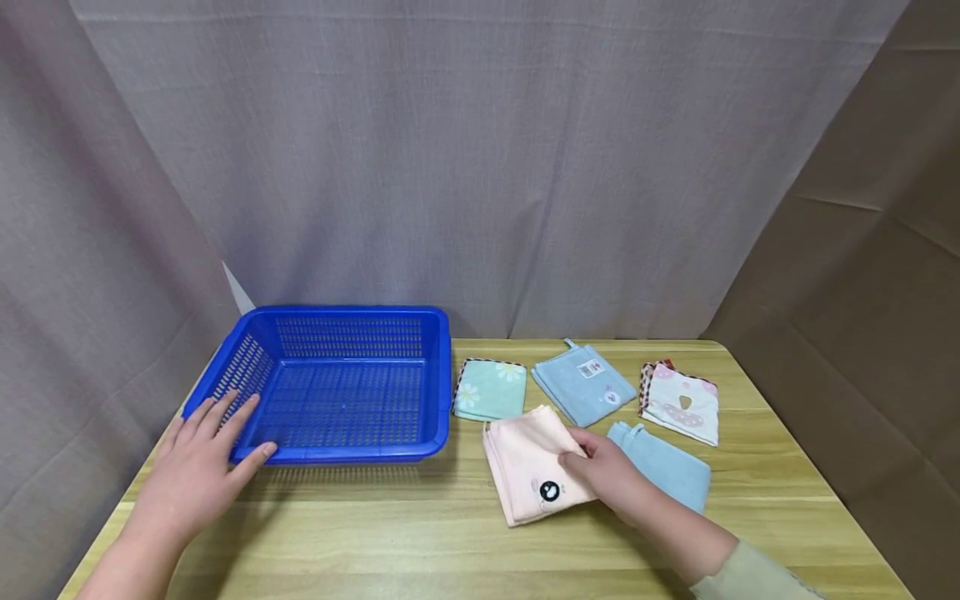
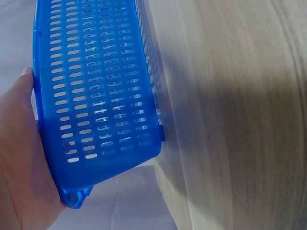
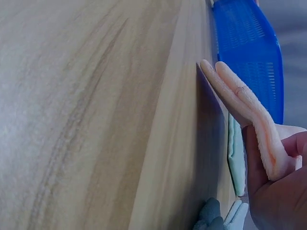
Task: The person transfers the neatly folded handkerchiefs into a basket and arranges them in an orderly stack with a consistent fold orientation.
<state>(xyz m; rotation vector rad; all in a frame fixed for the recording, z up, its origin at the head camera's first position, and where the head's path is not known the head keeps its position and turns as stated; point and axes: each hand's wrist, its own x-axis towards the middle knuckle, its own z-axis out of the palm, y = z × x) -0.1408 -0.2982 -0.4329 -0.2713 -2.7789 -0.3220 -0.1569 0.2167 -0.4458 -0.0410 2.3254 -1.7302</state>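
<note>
Pink cloth [image 1: 528, 462] was pinched in my right hand [image 1: 609, 473]; my spread left hand [image 1: 197, 467] touched the basket [image 1: 352, 454]. Only the head view showed a barcode label [image 1: 591, 368].

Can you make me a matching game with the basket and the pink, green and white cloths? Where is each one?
1. Pink cloth
2. Basket
3. Green cloth
4. White cloth

A. Touched by the left hand
B. Near the far right corner of the table
C. Lying close beside the basket
D. Held by the right hand

Pairs: 1-D, 2-A, 3-C, 4-B
</note>
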